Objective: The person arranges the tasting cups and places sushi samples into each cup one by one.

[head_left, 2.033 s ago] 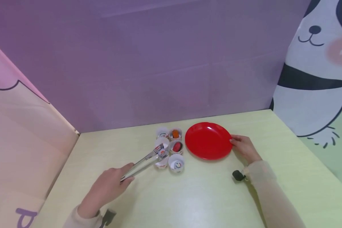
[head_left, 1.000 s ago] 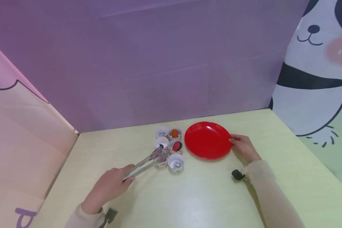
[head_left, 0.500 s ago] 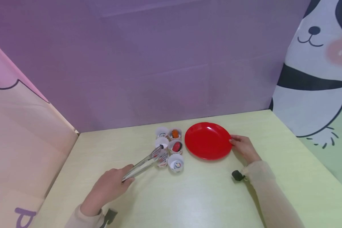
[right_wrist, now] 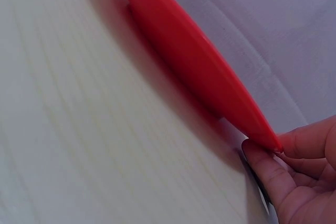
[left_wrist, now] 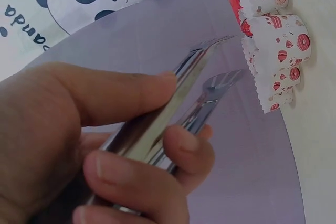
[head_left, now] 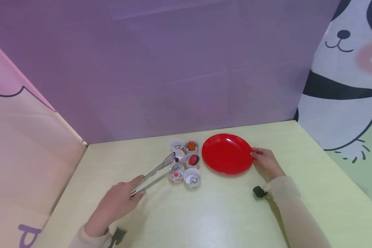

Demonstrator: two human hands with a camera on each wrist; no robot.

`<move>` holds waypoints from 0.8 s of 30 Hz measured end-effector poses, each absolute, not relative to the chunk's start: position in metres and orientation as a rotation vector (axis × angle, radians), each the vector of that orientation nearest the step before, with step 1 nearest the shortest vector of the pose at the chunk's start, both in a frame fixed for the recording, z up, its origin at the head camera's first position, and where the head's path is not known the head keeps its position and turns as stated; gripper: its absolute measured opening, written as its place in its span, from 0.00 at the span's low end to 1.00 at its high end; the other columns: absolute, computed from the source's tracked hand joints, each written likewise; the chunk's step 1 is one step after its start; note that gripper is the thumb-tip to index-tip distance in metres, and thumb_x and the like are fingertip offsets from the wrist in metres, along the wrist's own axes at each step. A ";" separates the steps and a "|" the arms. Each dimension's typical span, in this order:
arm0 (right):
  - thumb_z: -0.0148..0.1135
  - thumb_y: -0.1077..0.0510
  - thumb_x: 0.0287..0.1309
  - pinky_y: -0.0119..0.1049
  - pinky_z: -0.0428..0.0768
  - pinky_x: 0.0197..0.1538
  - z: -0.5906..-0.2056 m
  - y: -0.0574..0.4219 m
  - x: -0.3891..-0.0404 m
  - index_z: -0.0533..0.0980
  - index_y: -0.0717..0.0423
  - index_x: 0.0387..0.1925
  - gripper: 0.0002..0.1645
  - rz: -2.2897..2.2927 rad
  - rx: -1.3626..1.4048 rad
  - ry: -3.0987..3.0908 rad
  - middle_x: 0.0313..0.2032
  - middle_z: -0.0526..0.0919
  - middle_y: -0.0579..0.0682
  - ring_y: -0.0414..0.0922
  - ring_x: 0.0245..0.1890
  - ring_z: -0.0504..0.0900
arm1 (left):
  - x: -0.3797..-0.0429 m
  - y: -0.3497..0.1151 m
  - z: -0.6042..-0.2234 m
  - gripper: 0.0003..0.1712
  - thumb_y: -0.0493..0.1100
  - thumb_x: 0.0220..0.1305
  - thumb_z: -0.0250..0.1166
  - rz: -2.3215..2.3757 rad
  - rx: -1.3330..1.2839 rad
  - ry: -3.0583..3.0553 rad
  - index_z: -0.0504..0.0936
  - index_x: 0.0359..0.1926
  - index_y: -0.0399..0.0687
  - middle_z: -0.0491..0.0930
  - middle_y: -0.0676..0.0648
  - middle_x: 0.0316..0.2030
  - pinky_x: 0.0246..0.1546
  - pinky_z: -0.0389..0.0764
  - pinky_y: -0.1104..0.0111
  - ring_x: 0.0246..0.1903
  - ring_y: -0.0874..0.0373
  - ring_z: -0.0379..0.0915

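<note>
My left hand (head_left: 121, 199) holds metal tongs (head_left: 156, 174), its fingers curled round the handles, as the left wrist view also shows. The tong arms stand apart over the left row of paper cups, nothing visible between their tips. Below them, the front left cup (head_left: 173, 180) contains a small round piece with a red centre (head_left: 176, 175), like a sushi roll. Beside it is a front right cup (head_left: 192, 182) with a white roll piece (head_left: 193, 179). My right hand (head_left: 268, 161) pinches the right rim of a red plate (head_left: 226, 155) between thumb and fingers.
Behind the front pair, more cups hold a red piece (head_left: 193, 159), an orange piece (head_left: 191, 145) and pale round pieces. The cups stand left of the plate on a pale table (head_left: 217, 213). A purple cloth backdrop (head_left: 186, 75) rises along the table's back edge.
Two seconds ago the tongs held the red-centred roll piece above the cups. They lowered it into the front left cup, opened and rose a little. The right hand and plate stayed put.
</note>
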State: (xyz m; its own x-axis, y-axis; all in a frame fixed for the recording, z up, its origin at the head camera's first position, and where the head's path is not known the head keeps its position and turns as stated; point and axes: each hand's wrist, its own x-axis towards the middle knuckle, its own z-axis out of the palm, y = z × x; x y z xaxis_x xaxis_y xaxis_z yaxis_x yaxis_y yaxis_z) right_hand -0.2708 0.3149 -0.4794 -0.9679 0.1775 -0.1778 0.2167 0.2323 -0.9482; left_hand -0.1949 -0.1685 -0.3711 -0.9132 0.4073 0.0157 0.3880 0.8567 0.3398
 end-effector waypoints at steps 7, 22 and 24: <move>0.47 0.60 0.69 0.25 0.78 0.44 -0.479 0.314 -0.270 0.58 0.73 0.64 0.28 -1.915 0.377 2.435 0.61 0.64 0.71 0.30 0.36 0.75 | -0.199 -0.168 -0.374 0.29 0.45 0.62 0.62 0.581 0.631 3.021 0.69 0.63 0.43 0.73 0.51 0.21 0.19 0.67 0.68 0.16 0.62 0.62; 0.46 0.58 0.70 0.26 0.78 0.45 -0.479 0.316 -0.270 0.58 0.72 0.65 0.28 -1.898 0.376 2.430 0.62 0.65 0.70 0.32 0.38 0.76 | -0.207 -0.170 -0.379 0.30 0.46 0.64 0.60 0.659 0.560 3.051 0.65 0.64 0.41 0.68 0.52 0.18 0.16 0.65 0.69 0.16 0.61 0.62; 0.46 0.58 0.70 0.25 0.78 0.45 -0.479 0.316 -0.270 0.59 0.72 0.65 0.28 -1.887 0.382 2.434 0.62 0.65 0.69 0.33 0.38 0.76 | -0.209 -0.170 -0.380 0.30 0.47 0.64 0.60 0.680 0.525 3.037 0.64 0.64 0.41 0.68 0.52 0.19 0.16 0.66 0.69 0.16 0.61 0.63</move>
